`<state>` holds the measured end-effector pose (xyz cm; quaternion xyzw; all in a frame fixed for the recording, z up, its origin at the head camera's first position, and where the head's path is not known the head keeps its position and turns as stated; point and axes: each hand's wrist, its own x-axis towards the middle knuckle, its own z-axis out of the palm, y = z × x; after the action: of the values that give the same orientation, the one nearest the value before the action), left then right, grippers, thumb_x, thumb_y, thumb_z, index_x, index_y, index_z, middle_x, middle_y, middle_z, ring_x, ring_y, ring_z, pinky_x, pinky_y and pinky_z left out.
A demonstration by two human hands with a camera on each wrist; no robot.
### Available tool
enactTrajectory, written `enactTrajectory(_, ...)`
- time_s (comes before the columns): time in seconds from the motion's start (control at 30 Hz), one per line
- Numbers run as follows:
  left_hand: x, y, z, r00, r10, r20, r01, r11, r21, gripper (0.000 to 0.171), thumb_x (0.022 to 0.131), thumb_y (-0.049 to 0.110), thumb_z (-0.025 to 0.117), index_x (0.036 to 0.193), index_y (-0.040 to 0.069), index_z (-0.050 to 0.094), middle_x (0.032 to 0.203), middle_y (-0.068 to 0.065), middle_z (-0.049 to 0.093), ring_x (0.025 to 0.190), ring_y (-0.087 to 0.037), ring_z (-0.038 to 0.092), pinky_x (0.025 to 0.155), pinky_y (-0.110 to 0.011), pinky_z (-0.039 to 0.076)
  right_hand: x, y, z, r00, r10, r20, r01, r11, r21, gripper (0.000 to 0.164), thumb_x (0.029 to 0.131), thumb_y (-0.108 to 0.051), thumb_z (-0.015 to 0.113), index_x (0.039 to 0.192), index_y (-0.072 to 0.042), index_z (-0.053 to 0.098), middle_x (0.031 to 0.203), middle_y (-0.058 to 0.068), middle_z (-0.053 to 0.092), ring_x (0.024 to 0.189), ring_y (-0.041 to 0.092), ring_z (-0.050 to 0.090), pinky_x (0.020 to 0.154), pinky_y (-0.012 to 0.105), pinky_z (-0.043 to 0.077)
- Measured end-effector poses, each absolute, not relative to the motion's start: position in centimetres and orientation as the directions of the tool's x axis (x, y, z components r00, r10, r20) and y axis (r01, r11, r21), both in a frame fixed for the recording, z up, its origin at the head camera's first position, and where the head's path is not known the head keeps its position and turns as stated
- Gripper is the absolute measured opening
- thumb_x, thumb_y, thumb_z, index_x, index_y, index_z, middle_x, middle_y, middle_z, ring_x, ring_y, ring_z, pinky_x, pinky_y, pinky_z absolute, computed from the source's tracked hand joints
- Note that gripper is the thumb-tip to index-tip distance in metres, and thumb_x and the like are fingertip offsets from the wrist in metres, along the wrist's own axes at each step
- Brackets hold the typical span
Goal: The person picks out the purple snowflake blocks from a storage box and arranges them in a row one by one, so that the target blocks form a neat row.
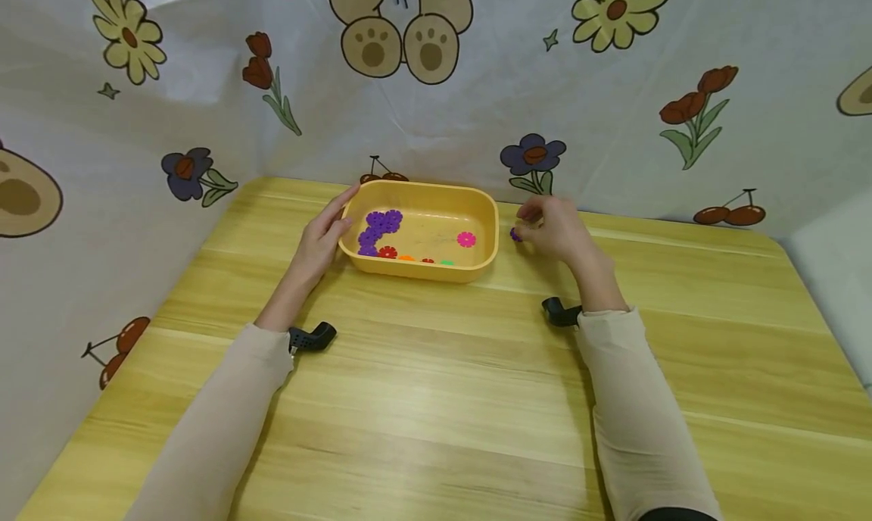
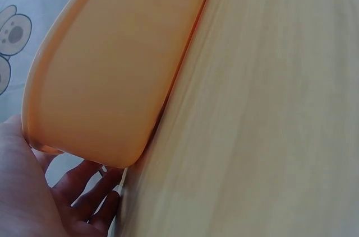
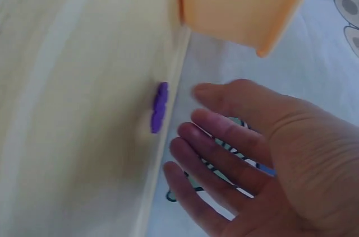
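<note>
A yellow plastic tub (image 1: pixel 418 272) stands near the table's back edge, with several purple notched discs (image 1: pixel 371 235) at its left and a pink one (image 1: pixel 466 239) at its right. My left hand (image 1: pixel 320 233) grips the tub's left end, thumb at the rim and fingers along the outside. To the right of the tub, my right hand (image 1: pixel 560 233) hovers beside a purple notched disc (image 3: pixel 160 108) lying on the table. In the right wrist view its fingers are spread loosely, and a gap separates them from that disc.
Red (image 1: pixel 387 253), orange (image 1: pixel 406 258) and green (image 1: pixel 446 263) discs lie along the tub's near inner side, partly hidden by the wall. A patterned cloth (image 1: pixel 436 127) hangs just behind the wooden table (image 1: pixel 422 400).
</note>
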<state>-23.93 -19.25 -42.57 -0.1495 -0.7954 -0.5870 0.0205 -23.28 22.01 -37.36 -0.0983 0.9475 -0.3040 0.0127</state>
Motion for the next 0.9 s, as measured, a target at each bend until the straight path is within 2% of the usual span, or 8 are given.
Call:
enactTrajectory(0.17, -24.0, -19.2, -42.6, -0.953, 0.214, 0.214, 0.267, 0.258, 0.928, 0.053, 0.111, 0.014, 0.045, 0.163, 0.025, 0.043, 0.171, 0.005, 0.037, 0.159, -0.016, 0.030, 0.132, -0.038, 0.024, -23.2, 21.6, -36.7, -0.980, -0.155, 0.128, -0.201, 0.772, -0.602, 0.023, 0.098, -0.011, 0.069, 0.113, 0.006, 0.072, 0.113, 0.025, 0.073, 0.111, 0.040, 0.068, 0.098, 0.053, 0.059)
enactTrajectory(0.5, -24.0, -19.4, -42.6, -0.948, 0.218, 0.232, 0.285, 0.258, 0.923, 0.052, 0.111, 0.015, 0.045, 0.162, 0.026, 0.044, 0.170, 0.006, 0.037, 0.159, -0.015, 0.030, 0.132, -0.036, 0.024, -23.0, 19.1, -35.6, -0.956, -0.142, 0.256, -0.270, 0.768, -0.581, 0.021, 0.097, -0.010, 0.071, 0.112, 0.003, 0.073, 0.109, 0.022, 0.075, 0.107, 0.038, 0.072, 0.094, 0.052, 0.062)
enactTrajectory(0.9, -24.4, -19.4, -42.8, -0.959, 0.202, 0.197, 0.246, 0.258, 0.934, 0.054, 0.111, 0.011, 0.044, 0.164, 0.019, 0.041, 0.172, -0.002, 0.034, 0.161, -0.021, 0.028, 0.133, -0.039, 0.022, -23.4, 14.4, -34.7, -0.927, -0.208, 0.311, -0.363, 0.704, -0.611, 0.020, 0.094, -0.006, 0.074, 0.111, 0.004, 0.075, 0.109, 0.021, 0.075, 0.106, 0.037, 0.070, 0.097, 0.052, 0.061)
